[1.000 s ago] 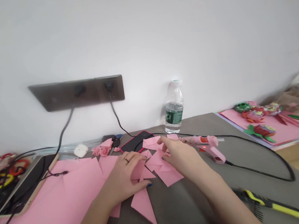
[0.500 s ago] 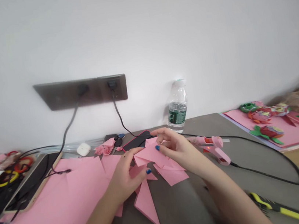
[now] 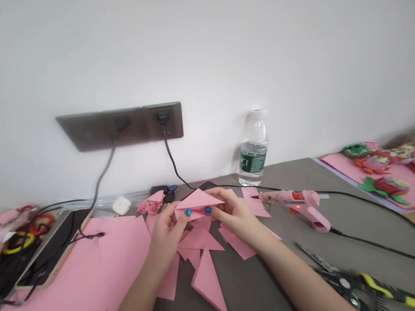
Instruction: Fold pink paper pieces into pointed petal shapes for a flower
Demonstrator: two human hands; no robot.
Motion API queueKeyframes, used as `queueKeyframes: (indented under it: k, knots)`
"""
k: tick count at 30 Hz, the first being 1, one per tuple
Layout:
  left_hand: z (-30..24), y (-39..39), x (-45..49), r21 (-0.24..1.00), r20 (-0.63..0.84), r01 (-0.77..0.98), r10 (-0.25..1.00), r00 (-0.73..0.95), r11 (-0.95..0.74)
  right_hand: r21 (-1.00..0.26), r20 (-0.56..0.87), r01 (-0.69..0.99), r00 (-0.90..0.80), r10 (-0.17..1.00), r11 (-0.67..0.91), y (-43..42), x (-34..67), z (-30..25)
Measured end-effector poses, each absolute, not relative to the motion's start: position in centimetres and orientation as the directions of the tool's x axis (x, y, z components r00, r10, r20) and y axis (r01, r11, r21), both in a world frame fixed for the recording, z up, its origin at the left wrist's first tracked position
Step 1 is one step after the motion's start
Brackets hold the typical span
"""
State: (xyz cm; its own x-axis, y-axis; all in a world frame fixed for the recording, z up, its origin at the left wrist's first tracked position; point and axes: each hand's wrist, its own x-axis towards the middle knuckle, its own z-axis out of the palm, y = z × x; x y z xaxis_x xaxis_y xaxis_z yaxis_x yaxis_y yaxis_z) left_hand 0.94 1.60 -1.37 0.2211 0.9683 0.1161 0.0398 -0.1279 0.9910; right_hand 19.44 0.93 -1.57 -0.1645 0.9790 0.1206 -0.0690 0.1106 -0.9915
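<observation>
Left hand [image 3: 167, 236] and right hand [image 3: 235, 218] together at the middle of the table, both clamped on a folded pink paper triangle [image 3: 198, 199], its point toward the wall. Two blue-painted thumbnails [image 3: 187, 212] side by side on the near face of the paper, close to its lower edge. Pressure from both sides, probably to keep the fold from springing open. Paper raised slightly above the table, apparently for free handling away from the loose pieces.

Loose pink paper triangles [image 3: 209, 286] and smaller pink scraps [image 3: 238, 241] scattered directly below and just in front of the hands on a grey tabletop [image 3: 258, 297], likely kept there for easy reach. Large pink paper sheet [image 3: 76, 292] beside the left forearm. Pink glue gun [image 3: 299, 204] on its side just right of the right hand, within quick reach, with a black cord [image 3: 393, 240] curving away to the right. Scissors [image 3: 341, 281] near the lower right corner of the table. Water bottle [image 3: 253, 151] against the wall, well behind the hands. Finished-looking paper flowers [image 3: 383, 185] on a pink sheet at far right, apparently set apart from the loose paper.
</observation>
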Motion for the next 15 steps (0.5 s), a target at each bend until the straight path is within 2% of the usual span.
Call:
queueKeyframes:
  k: [5,11,15]
  knots:
    - [-2.16,1.28,0.97,0.971,0.16,0.14,0.961,0.226,-0.195,-0.976,0.2,0.079,-0.061,0.978,0.205,0.65,19.49,-1.56]
    - [-2.0,1.41,0.79,0.89,0.273,0.288,0.919,0.286,-0.354,-0.903,0.348,0.244,-0.066,0.935,0.353,0.57,19.61,-1.17]
    - [-1.8,1.46,0.99,0.93,0.243,0.22,0.941,0.235,-0.295,-0.915,0.366,0.187,0.021,0.93,0.356,0.86,19.8,-1.25]
